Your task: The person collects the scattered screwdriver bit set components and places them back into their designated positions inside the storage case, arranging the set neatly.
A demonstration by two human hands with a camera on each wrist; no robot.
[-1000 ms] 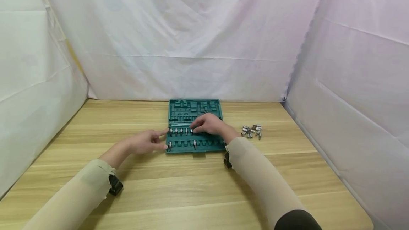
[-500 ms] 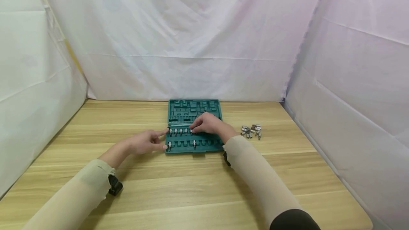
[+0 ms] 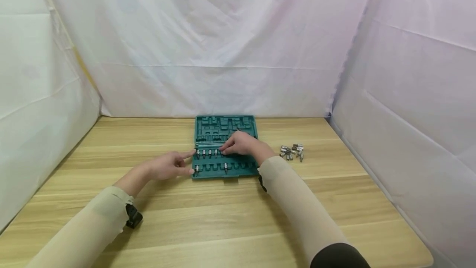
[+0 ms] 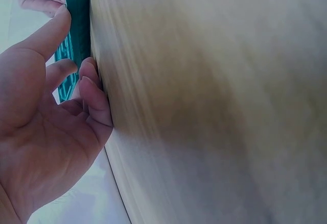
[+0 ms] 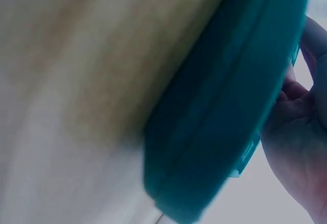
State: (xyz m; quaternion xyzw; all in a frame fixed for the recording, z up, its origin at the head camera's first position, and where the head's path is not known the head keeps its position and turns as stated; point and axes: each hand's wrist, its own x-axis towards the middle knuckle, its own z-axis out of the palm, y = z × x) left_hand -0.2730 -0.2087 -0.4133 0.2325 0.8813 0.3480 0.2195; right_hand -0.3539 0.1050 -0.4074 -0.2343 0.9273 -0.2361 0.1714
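So the whole setup is closed in by white cloth walls (image 3: 230, 44), and a wood-grain table (image 3: 208, 226) is used as the work surface. A green case (image 3: 208, 175) is laid unfolded near the back edge, with its moulded lid (image 3: 225, 126) turned toward the back cloth. The case's left edge is touched by the left hand (image 3: 169, 166), thumb and index finger spread apart, nothing gripped. Over in the upper row, a small metal bit (image 3: 222, 153) is pinched between the right hand's (image 3: 241, 144) thumb and fingers, though it's mostly covered by them. Just left of it, four more bits (image 3: 210, 153) are seated in the same row, and two bits (image 3: 225, 168) can be seen in the lower one. A loose pile of bits (image 3: 288, 151) is scattered right of the case.
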